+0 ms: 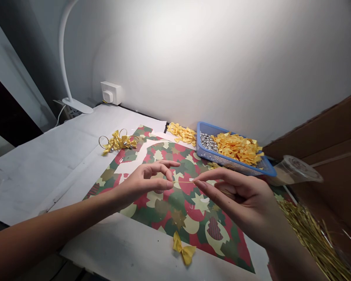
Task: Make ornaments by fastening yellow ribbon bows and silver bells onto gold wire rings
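Note:
A thin gold cord [183, 182] is stretched level between my two hands above the patterned paper. My left hand [152, 177] pinches one end between thumb and index finger, its other fingers held loosely out. The other end sits in the pinch of my right hand [236, 191], and more of the cord seems to run back under that palm, partly hidden. Below them, close to the front edge, lies a single yellow ribbon bow [183, 249]. To the left rests a small group of finished-looking yellow bows [119, 141] with gold loops and silver bells.
A blue basket [206, 155] holds yellow bows and silver bells; a pile of bows [181, 133] lies beside it. A clear plastic cup [298, 170] leans at right, near a bundle of gold strands [312, 230] and cardboard [333, 156]. A white lamp [76, 105] stands back left.

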`<state>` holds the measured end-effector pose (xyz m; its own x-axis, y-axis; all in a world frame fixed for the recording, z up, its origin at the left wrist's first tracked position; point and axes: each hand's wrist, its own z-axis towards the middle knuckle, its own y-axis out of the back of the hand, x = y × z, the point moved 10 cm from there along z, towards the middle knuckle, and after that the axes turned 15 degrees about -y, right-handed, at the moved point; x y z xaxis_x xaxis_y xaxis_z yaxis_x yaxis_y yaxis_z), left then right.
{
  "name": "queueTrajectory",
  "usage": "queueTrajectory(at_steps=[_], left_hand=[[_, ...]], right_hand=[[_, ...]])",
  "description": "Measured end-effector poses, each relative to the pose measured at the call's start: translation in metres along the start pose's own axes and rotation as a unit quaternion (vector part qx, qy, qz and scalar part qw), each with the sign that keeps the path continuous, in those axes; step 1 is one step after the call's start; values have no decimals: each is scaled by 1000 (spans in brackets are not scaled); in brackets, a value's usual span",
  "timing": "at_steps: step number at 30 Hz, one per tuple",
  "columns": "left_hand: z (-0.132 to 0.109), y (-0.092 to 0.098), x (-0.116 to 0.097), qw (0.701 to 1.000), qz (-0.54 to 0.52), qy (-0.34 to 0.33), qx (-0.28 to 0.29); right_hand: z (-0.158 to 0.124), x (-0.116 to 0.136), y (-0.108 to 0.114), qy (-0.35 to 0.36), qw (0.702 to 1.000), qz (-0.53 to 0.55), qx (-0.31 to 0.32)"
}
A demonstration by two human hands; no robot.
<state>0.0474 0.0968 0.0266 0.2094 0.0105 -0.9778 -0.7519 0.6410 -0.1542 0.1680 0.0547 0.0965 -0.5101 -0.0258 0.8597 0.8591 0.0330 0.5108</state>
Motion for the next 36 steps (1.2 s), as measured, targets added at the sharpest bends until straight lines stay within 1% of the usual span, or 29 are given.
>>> queueTrajectory(at_steps=[3, 5, 8, 10, 11, 13, 14, 17, 18, 20, 23, 25, 28, 30, 31, 33, 36], left_hand=[[0, 0, 1, 1000, -4, 4, -3], [0, 1, 1, 1000, -1, 3, -3], [1, 1, -1, 1000, 22, -8, 5], [2, 2, -2, 999, 48, -19, 5], [2, 3, -3, 998, 60, -21, 1], [2, 7, -1, 996, 90, -17, -13], [3, 9, 0, 994, 106, -15, -22], [5, 15, 4, 990, 134, -11, -36], [6, 17, 8, 990, 135, -6, -38], [7, 19, 16, 991, 130, 8, -33], [8, 18, 25, 991, 130, 20, -21], [7, 17, 30, 992, 123, 35, -23], [7, 22, 32, 991, 104, 51, -64], [8, 26, 30, 989, 105, 43, -92], [8, 27, 29, 988, 111, 38, -95], [10, 25, 29, 989, 122, 30, -81], [11, 16, 25, 987, 159, 0, -37]], right_hand=[[0, -1, -1, 2, 1000, -22, 15], [1, -3, -6, -3, 996, -75, 51], [0, -11, -17, -18, 981, -158, 109], [2, -17, -20, -41, 980, -156, 115], [4, -21, -20, -61, 983, -132, 108], [9, -31, -24, -110, 988, -47, 103], [11, -36, -30, -133, 984, 7, 117], [14, -45, -59, -170, 952, 162, 196], [15, -48, -67, -176, 942, 199, 206], [17, -56, -75, -190, 932, 240, 196], [18, -70, -76, -185, 942, 243, 139], [17, -78, -77, -177, 947, 240, 116], [14, -89, -82, -183, 946, 241, 119], [15, -93, -82, -181, 946, 241, 115], [15, -93, -81, -178, 948, 240, 113], [15, -94, -80, -176, 949, 237, 112], [15, -95, -80, -178, 948, 239, 114]])
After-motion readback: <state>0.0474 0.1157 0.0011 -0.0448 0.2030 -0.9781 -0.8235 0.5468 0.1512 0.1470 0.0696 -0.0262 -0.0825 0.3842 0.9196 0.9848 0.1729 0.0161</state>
